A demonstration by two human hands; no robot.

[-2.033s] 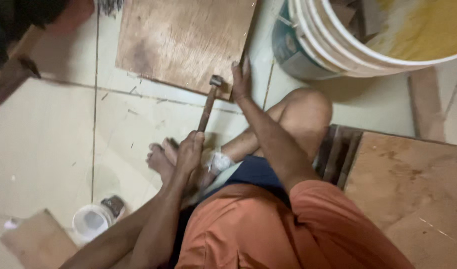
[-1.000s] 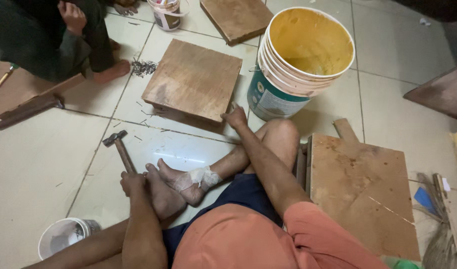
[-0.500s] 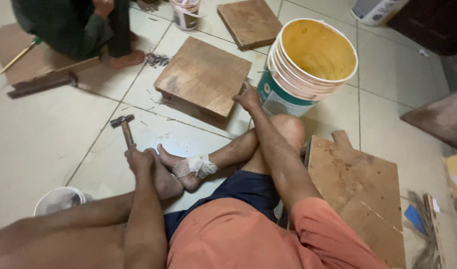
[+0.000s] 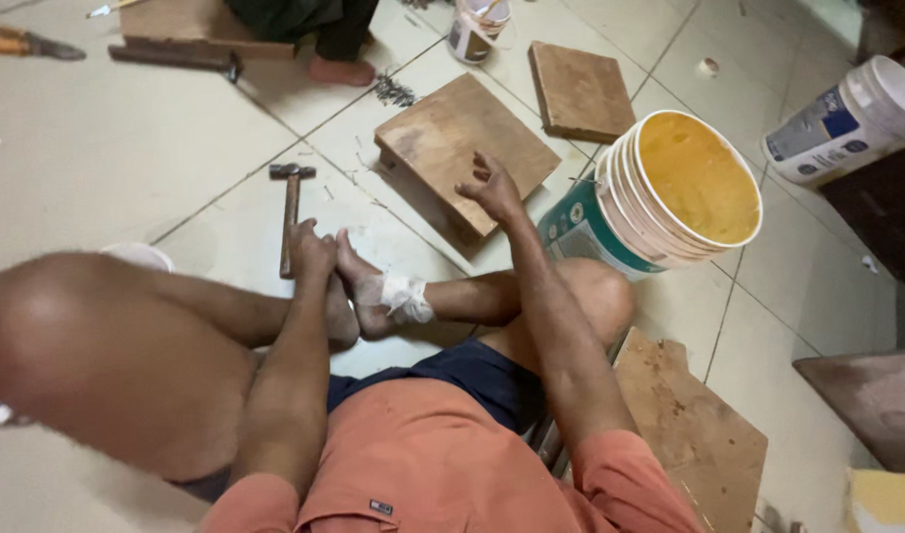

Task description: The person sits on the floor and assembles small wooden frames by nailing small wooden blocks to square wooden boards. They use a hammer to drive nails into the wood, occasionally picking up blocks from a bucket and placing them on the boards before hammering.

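Hammer (image 4: 290, 212) lies flat on the tiled floor (image 4: 107, 158), its metal head pointing away from us and the wooden handle running back toward our crossed feet. We see the left hand (image 4: 312, 252) closed around the near end of that handle, fingers curled on the wood. The right hand (image 4: 492, 190) rests on the near corner of a square wooden board (image 4: 462, 143), fingers loosely spread and bent, pinching nothing. That board sits tilted on the floor just beside a stack of white buckets (image 4: 660, 212) with a yellow-stained inside. One foot wears a white bandage (image 4: 403, 296). A smaller wooden board (image 4: 579, 89) lies farther off, and a scatter of nails (image 4: 393, 91) shows near another person's foot (image 4: 342, 71) at the top. A rough plywood sheet (image 4: 689, 424) lies by our right side
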